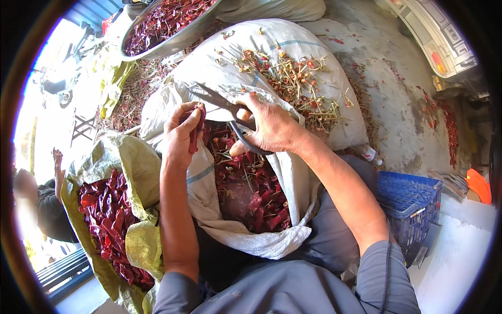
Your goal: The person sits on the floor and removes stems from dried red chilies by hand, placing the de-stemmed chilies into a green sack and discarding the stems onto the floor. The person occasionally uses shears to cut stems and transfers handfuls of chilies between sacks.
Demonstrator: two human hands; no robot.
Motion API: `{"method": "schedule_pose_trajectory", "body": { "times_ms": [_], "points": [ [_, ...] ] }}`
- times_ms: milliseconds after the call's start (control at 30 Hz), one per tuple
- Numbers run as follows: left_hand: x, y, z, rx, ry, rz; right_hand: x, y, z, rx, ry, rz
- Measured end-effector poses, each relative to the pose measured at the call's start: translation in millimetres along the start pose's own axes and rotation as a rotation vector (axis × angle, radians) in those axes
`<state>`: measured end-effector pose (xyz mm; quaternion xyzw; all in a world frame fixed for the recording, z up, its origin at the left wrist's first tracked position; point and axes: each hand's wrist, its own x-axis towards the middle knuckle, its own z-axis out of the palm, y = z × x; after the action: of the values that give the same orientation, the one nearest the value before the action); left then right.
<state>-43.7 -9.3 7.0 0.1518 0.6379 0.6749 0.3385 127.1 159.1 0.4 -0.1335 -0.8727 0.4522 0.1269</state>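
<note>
A dried red chili pepper [198, 127] is pinched in my left hand [180, 131], its cut-looking pale top end pointing up. My right hand [270, 125] holds a pair of dark metal scissors [225, 104] by the handles. Their blades are parted and point up and left, just above and beside the pepper. Below both hands a white woven sack [251, 239] gapes between my legs, with dried red chilies [255, 188] and some stems inside. Cut stems and caps [302, 86] lie heaped on the bulging white sack [243, 43] beyond.
At left stands a yellow-green sack [141, 168] of dried chilies, with another person [55, 204] past it. A metal basin [172, 45] of chilies is at the top. On the right are a blue plastic basket [408, 196], a plastic bottle [368, 154] and a vehicle [439, 39].
</note>
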Motion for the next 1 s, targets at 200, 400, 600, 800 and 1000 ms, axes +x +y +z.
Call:
{"method": "schedule_pose_trajectory", "body": {
  "times_ms": [200,400,600,800,1000],
  "points": [
    [2,-2,-6,-0.031,-0.048,0.012,1,-10,-5,-0.039,-0.178,0.03],
    [1,-4,1,-0.053,-0.006,0.008,-5,1,2,-0.251,-0.022,-0.157],
    [2,-6,-4,0.004,0.031,-0.009,-5,-9,-2,-0.292,-0.113,-0.106],
    [3,-9,-3,0.068,0.032,-0.007,-8,-10,8,-0.351,-0.001,-0.12],
    [3,-10,-2,0.085,0.026,-0.028,-8,-12,14,-0.446,0.089,-0.159]
  ]
}}
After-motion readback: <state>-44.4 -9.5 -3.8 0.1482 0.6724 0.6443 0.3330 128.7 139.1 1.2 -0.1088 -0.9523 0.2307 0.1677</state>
